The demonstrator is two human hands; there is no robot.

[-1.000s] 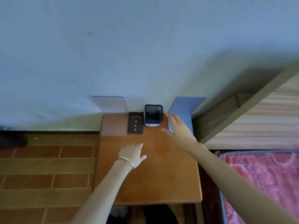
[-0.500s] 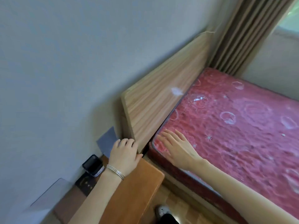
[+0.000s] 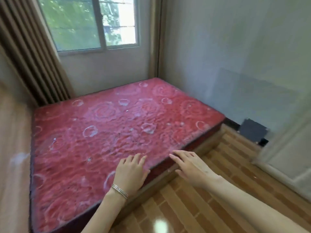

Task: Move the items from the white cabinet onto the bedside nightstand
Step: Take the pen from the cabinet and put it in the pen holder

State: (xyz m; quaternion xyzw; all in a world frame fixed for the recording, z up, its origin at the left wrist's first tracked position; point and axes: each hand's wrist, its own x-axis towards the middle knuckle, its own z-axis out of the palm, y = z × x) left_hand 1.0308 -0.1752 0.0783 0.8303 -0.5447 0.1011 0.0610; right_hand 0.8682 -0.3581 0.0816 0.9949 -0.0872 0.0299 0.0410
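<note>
My left hand (image 3: 130,172), with thin bangles at the wrist, hovers over the near edge of the red mattress (image 3: 104,132), fingers apart and holding nothing. To its right, my right hand (image 3: 191,165) reaches out over the bed's corner and the floor, also open and empty. A white panel (image 3: 286,153) at the right edge may be part of the white cabinet; I cannot tell for sure. The nightstand and its items are out of view.
A wooden headboard (image 3: 13,148) runs along the left edge. Brown curtains (image 3: 28,52) hang beside a window (image 3: 90,22) at the back. Wood-pattern floor (image 3: 210,199) lies to the right of the bed, and a dark patch (image 3: 252,133) sits low on the right wall.
The view has swung right, from the nightstand with its black booklet and small container to the bed and far wall. Both hands came away from the nightstand and stayed empty.
</note>
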